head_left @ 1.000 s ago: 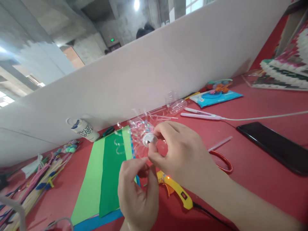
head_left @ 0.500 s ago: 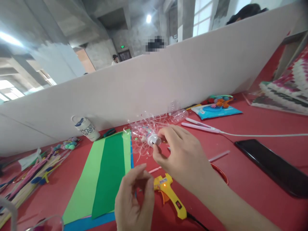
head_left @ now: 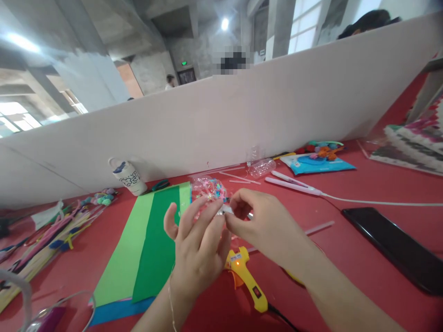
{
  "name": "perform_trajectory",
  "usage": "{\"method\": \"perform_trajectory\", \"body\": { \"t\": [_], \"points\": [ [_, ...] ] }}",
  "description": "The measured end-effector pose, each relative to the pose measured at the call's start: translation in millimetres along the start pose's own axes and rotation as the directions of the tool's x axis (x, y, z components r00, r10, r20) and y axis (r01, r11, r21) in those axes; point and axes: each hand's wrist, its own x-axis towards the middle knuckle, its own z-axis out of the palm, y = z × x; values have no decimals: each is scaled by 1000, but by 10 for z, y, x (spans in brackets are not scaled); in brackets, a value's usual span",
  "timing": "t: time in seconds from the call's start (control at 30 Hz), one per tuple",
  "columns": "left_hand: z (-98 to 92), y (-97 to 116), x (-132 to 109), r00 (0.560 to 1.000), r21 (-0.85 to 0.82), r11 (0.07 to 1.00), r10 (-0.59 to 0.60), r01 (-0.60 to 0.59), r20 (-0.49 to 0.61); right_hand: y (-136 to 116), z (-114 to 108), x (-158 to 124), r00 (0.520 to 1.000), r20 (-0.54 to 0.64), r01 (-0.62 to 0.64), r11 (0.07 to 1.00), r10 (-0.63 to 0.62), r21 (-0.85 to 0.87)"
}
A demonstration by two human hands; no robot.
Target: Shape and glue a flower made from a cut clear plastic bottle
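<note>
My right hand [head_left: 268, 219] pinches the small white cap [head_left: 226, 210] of a cut clear plastic bottle top. Against it, my left hand [head_left: 200, 251] has its thumb and forefinger closed at the same piece, with the other fingers raised; its fingers hide most of the bottle top. Just behind the fingertips lies clear plastic with colourful stars [head_left: 214, 188]. Below my hands, a yellow hot glue gun [head_left: 247, 279] rests on the red table, its small light lit.
Green sheets [head_left: 155, 244] lie left of my hands. A patterned white cup [head_left: 128, 177] leans by the white partition [head_left: 173, 133]. Farther right are a clear bottle piece [head_left: 262, 167], a pink straightening iron [head_left: 294, 186], a blue packet [head_left: 318, 164] and a black phone [head_left: 392, 249].
My left hand has risen from the table's near side to meet the right hand at the capped piece. The bottle top's curled clear strips, spread out before, are now mostly hidden.
</note>
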Motion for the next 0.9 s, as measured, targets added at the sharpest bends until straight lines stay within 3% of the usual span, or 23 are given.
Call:
{"method": "perform_trajectory", "body": {
  "t": [0.2,0.53,0.63,0.73,0.8,0.87,0.9],
  "points": [
    [46,-102,31,993,-20,999,29,-27,115,82,84,92,999,38,-28,993,24,116],
    [-18,-199,-63,960,75,973,201,-219,195,236,125,181,988,143,-91,955,52,282],
    [-82,-228,-84,957,13,974,219,-225,189,296,184,219,990,122,-91,976,67,198],
    [-170,-222,-173,980,-140,984,127,-105,154,368,242,254,995,-100,4,992,-16,-127],
    [-227,-193,-266,977,-271,962,16,44,214,426,250,280,958,-231,84,935,-171,-345],
    [-273,-154,-362,939,-348,907,-124,238,320,480,221,306,906,-298,131,869,-300,-477],
    [-291,-134,-403,898,-372,857,-203,355,389,498,194,315,886,-316,144,849,-339,-508]
  ]
}}
